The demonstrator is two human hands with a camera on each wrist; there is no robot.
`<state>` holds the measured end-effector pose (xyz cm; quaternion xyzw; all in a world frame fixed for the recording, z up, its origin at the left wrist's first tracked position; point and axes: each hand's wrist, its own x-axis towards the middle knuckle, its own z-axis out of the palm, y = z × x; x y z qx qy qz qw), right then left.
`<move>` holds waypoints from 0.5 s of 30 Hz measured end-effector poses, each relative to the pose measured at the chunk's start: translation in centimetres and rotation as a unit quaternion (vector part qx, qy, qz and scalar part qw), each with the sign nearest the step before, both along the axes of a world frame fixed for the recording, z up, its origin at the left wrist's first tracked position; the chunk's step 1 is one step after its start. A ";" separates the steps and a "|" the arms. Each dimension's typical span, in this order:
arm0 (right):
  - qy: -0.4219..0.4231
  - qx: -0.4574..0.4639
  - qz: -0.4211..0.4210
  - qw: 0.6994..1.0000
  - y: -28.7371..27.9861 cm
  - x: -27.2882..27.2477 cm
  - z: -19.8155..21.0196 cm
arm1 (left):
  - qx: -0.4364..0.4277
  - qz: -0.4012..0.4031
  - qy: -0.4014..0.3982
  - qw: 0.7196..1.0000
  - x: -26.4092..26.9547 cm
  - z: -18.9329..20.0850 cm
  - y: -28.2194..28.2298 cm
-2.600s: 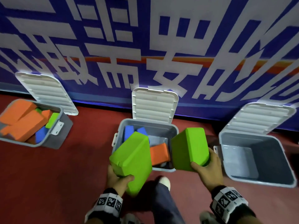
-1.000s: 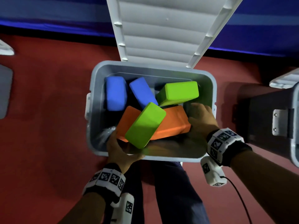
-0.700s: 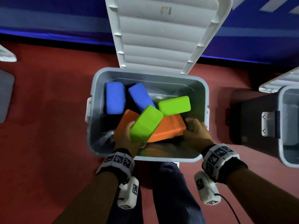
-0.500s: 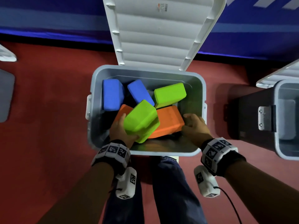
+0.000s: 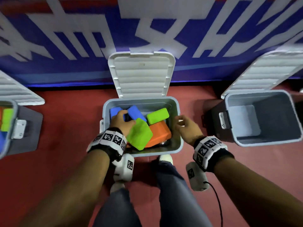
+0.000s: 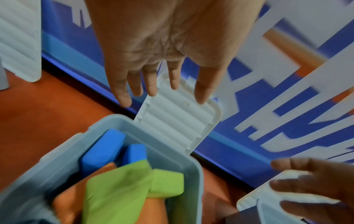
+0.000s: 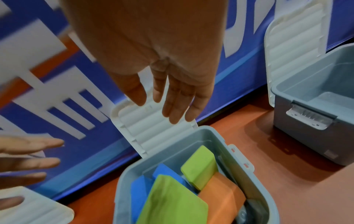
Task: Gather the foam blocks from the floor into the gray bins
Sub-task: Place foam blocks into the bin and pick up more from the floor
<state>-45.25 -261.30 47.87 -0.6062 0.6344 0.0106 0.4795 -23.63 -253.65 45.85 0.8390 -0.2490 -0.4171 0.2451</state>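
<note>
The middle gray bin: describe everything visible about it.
The middle gray bin is a rectangular tub that looks like smooth plastic, standing upright on the red floor against the blue wall banner. Its ribbed white lid is swung open and stands up behind it; a latch tab shows on each short side. Inside lie two blue, two green and at least one orange foam block, piled unevenly. Both hands are above it, open, holding nothing.

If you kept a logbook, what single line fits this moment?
left hand: open | right hand: open | green blocks: in middle bin | right bin: holds nothing
</note>
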 end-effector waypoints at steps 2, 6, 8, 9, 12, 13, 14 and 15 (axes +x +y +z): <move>-0.016 -0.017 -0.027 0.999 1.9 -0.8 3.3 | -0.032 -0.022 0.037 0.999 -0.1 3.5 -0.3; -0.039 -0.064 -0.096 0.993 8.0 -2.0 8.2 | -0.083 -0.082 0.096 0.988 -1.4 8.7 2.5; -0.042 -0.086 -0.144 0.985 12.2 -2.3 9.8 | -0.087 -0.128 0.128 0.980 -2.2 10.4 5.1; -0.041 -0.092 -0.163 0.981 14.3 -2.3 10.6 | -0.086 -0.151 0.137 0.975 -2.4 11.3 6.5; -0.024 -0.100 -0.206 0.973 19.8 -2.7 12.4 | -0.104 -0.216 0.149 0.959 -3.2 13.9 9.7; -0.018 -0.104 -0.223 0.969 21.4 -3.0 13.2 | -0.109 -0.244 0.147 0.952 -3.8 15.0 10.2; -0.013 -0.105 -0.239 0.965 22.9 -3.5 14.0 | -0.113 -0.271 0.142 0.945 -4.5 16.2 10.6; -0.009 -0.106 -0.254 0.961 24.3 -4.2 14.9 | -0.113 -0.294 0.137 0.939 -5.4 17.4 10.9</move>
